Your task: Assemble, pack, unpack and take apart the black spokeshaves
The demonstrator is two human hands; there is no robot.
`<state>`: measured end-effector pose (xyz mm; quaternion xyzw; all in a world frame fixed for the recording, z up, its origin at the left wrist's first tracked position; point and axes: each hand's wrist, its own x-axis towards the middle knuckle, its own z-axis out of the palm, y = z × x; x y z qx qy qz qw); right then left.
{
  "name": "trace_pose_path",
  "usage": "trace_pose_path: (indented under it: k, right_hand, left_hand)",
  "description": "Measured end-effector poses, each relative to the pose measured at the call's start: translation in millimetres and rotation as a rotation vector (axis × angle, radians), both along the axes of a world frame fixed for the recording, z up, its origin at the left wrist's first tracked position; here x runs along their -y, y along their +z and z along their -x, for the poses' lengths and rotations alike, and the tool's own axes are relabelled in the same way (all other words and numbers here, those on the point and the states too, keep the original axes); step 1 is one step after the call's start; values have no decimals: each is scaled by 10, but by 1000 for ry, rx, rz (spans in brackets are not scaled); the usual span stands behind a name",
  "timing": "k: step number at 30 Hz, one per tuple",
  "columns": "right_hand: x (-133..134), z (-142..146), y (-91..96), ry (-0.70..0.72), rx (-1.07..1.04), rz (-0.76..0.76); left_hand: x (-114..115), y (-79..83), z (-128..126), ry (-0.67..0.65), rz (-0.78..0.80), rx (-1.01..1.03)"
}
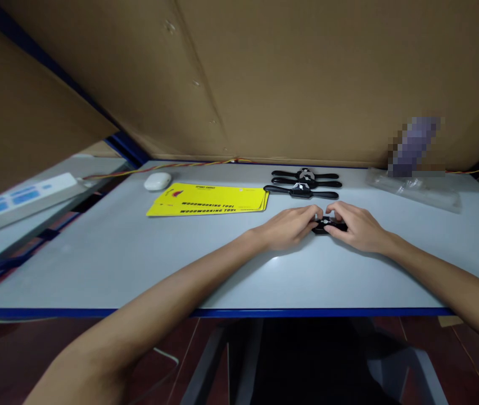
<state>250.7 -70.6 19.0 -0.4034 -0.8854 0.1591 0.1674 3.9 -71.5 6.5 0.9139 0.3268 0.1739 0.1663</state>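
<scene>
My left hand (290, 225) and my right hand (356, 225) meet over a small black tool (326, 226) that lies on the pale grey table (138, 253). Both hands have their fingers curled round its ends, so most of the tool is hidden. Just beyond the hands lie three more black two-handled tools (306, 183), side by side. A stack of yellow cards (209, 199) printed "woodworking tool" lies to the left of them.
A white oval object (157, 180) sits at the far left of the table. Clear plastic bags (416, 189) lie at the far right. Cardboard walls (307, 73) enclose the back and left. A white power strip (20, 197) lies on a lower shelf to the left.
</scene>
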Motion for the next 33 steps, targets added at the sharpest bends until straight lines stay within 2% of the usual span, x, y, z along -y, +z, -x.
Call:
trace_pose_path:
  k: [4,9,14,18,22,25,28,33]
  right_hand:
    - [-13,-18,-25,21,-15,-13]
    - [-17,-34,-46,69,-62,-61]
    - [-33,-45,-77,97,-101,-110]
    - [-58,-57,-112,111,-128,-132]
    - [-68,-59,-146,140,-163,-189]
    - [-62,-60,-134,152,-218,-238]
    - [-68,-91,-77,96,-239,-301]
    - [-151,-221,12,-101,-72,-334]
  left_hand:
    - [-12,-16,11,-58,-89,-28]
    - [-7,-14,21,-55,-115,-80]
    - [0,-4,22,-47,-100,-38]
    - [12,4,8,-11,-28,5]
    - [18,4,-3,55,29,-13]
    - [17,-5,-5,49,20,-12]
    - [17,-18,-6,47,-38,-23]
    - [14,-25,-18,93,-116,-112]
